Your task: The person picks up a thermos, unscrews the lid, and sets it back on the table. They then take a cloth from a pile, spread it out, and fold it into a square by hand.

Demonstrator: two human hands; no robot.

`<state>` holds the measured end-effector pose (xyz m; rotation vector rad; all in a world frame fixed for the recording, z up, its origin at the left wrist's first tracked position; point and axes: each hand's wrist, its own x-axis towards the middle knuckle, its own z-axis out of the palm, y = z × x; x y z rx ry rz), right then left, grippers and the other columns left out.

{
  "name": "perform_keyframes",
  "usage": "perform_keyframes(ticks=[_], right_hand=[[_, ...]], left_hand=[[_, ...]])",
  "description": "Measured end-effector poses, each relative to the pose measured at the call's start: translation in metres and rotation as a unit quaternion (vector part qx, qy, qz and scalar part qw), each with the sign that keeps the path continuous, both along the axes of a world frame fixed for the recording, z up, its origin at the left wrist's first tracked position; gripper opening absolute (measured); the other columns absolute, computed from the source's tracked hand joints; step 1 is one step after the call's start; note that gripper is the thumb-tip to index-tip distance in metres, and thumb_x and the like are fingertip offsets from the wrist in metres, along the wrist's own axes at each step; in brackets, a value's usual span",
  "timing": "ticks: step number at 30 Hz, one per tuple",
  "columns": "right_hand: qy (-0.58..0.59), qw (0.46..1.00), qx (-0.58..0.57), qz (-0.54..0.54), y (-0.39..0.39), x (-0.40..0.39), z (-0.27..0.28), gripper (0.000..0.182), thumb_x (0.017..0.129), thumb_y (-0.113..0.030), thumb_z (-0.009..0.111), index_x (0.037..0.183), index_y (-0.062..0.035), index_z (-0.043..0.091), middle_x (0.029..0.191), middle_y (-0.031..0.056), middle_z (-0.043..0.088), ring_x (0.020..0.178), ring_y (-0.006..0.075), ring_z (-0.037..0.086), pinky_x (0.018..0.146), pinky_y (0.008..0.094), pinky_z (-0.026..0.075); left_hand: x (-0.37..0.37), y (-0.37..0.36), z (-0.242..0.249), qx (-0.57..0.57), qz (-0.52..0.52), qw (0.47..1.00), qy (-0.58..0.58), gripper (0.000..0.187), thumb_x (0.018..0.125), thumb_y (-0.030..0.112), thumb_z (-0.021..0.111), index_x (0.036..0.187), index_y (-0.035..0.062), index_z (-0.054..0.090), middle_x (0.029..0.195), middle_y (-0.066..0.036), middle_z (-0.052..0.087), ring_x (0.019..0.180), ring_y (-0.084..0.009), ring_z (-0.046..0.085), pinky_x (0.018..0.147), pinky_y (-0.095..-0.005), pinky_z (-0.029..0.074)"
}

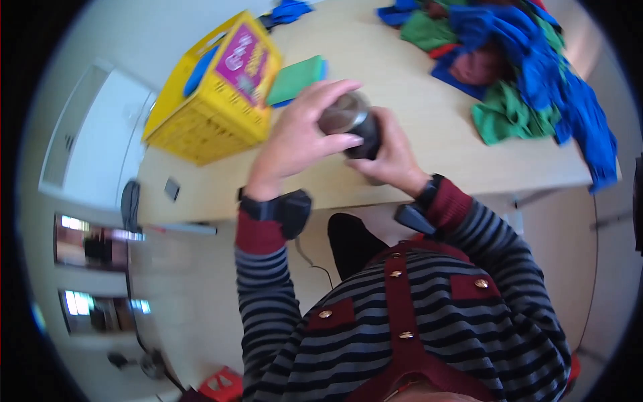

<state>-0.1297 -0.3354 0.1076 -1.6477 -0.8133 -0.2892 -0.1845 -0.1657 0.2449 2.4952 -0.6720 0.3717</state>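
Over the front part of the table (pixel 455 167), both hands are on a dark cylindrical container (pixel 367 134) with a shiny, see-through top (pixel 347 114). My left hand (pixel 301 134) curls around that top, with thumb and fingers on opposite sides. Lower down, my right hand (pixel 395 154) is wrapped around the dark body. The container is tilted and slightly blurred, and its far side is hidden. Just behind my left hand lies a flat stack of folded green and blue cloth (pixel 295 80).
A yellow basket (pixel 221 120) with a purple label and something blue inside stands at the left. Crumpled blue, green and red clothes (pixel 509 67) are heaped at the right, hanging over the edge. A small dark flat object (pixel 172 189) lies near the left corner.
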Motion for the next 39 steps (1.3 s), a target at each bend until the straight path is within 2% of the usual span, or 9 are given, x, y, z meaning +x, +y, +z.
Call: perform_keyframes(ticks=[2,4,8,9,14,18,25,31,39], right_hand=[[0.037,0.999,0.024,0.016,0.003,0.002,0.000,0.085,0.064,-0.021,0.087,0.134,-0.0013,0.042,0.117,0.0141,0.056,0.110,0.0254,0.058,0.096,0.0375,0.048],[0.057,0.995,0.070,0.032,0.006,0.002,-0.005,0.084,0.065,-0.021,0.088,0.133,-0.0008,0.043,0.116,0.0149,0.056,0.108,0.0260,0.058,0.096,0.0372,0.048],[0.001,0.998,0.033,0.049,0.022,-0.004,-0.004,0.085,0.066,-0.025,0.090,0.133,-0.0007,0.043,0.115,0.0167,0.057,0.107,0.0280,0.059,0.096,0.0375,0.048],[-0.018,0.999,0.003,0.041,0.027,-0.003,-0.001,0.086,0.067,-0.027,0.090,0.133,-0.0008,0.043,0.116,0.0166,0.057,0.108,0.0279,0.059,0.096,0.0376,0.048],[-0.006,0.986,-0.023,0.164,0.085,-0.010,0.020,0.089,0.070,-0.030,0.089,0.138,-0.0015,0.040,0.123,0.0192,0.057,0.114,0.0319,0.059,0.099,0.0381,0.047],[-0.158,0.966,-0.091,0.180,0.121,-0.019,0.064,0.080,0.076,-0.016,0.084,0.143,-0.0029,0.041,0.135,0.0163,0.055,0.124,0.0290,0.056,0.107,0.0392,0.042],[0.008,0.949,-0.215,0.232,0.088,0.050,0.063,0.032,0.086,0.002,0.065,0.119,0.0021,0.063,0.114,0.0124,0.068,0.112,0.0223,0.064,0.102,0.0325,0.047],[0.167,0.974,-0.141,0.067,0.024,0.130,0.020,0.020,0.098,0.000,0.058,0.117,0.0033,0.063,0.108,0.0074,0.068,0.100,0.0152,0.064,0.092,0.0283,0.050],[0.172,0.961,-0.194,-0.096,-0.089,0.160,-0.015,0.023,0.101,-0.013,0.059,0.119,-0.0005,0.065,0.099,0.0057,0.068,0.095,0.0132,0.064,0.088,0.0256,0.050]], left_hand=[[-0.003,-0.007,-0.020,-0.191,0.048,0.980,0.036,0.089,0.068,0.020,0.087,0.145,0.0075,0.044,0.134,-0.017,0.057,0.122,-0.0294,0.056,0.105,-0.0387,0.046],[-0.007,-0.003,-0.061,-0.225,0.090,0.970,-0.032,0.100,0.064,0.028,0.090,0.147,0.0040,0.039,0.137,-0.018,0.054,0.124,-0.0283,0.055,0.108,-0.0375,0.043],[-0.017,-0.003,-0.137,-0.398,0.091,0.912,0.043,0.096,0.066,0.033,0.089,0.142,0.0004,0.041,0.133,-0.017,0.056,0.123,-0.0244,0.054,0.108,-0.0377,0.042],[-0.021,-0.002,-0.138,-0.474,0.081,0.873,0.084,0.090,0.068,0.031,0.088,0.140,0.0004,0.043,0.132,-0.015,0.056,0.123,-0.0229,0.054,0.107,-0.0378,0.042],[-0.044,0.043,-0.112,-0.537,0.133,0.833,0.014,0.077,0.069,0.025,0.087,0.131,-0.0001,0.049,0.123,-0.012,0.060,0.115,-0.0197,0.059,0.102,-0.0364,0.047],[-0.072,0.114,-0.086,-0.571,0.210,0.793,-0.017,0.059,0.070,0.013,0.085,0.121,0.0021,0.056,0.107,-0.004,0.066,0.096,-0.0141,0.064,0.088,-0.0317,0.054],[-0.104,0.325,-0.073,-0.434,0.417,0.762,-0.239,0.051,0.074,0.014,0.087,0.115,0.0034,0.059,0.104,-0.004,0.067,0.090,-0.0126,0.064,0.084,-0.0304,0.053],[-0.092,0.509,-0.096,-0.268,0.602,0.687,-0.306,0.052,0.075,0.022,0.089,0.111,-0.0019,0.060,0.105,-0.011,0.069,0.093,-0.0184,0.065,0.088,-0.0316,0.051],[-0.053,0.647,-0.122,-0.252,0.640,0.638,-0.345,0.062,0.071,0.030,0.091,0.112,-0.0033,0.059,0.107,-0.014,0.069,0.097,-0.0233,0.066,0.089,-0.0344,0.050]])
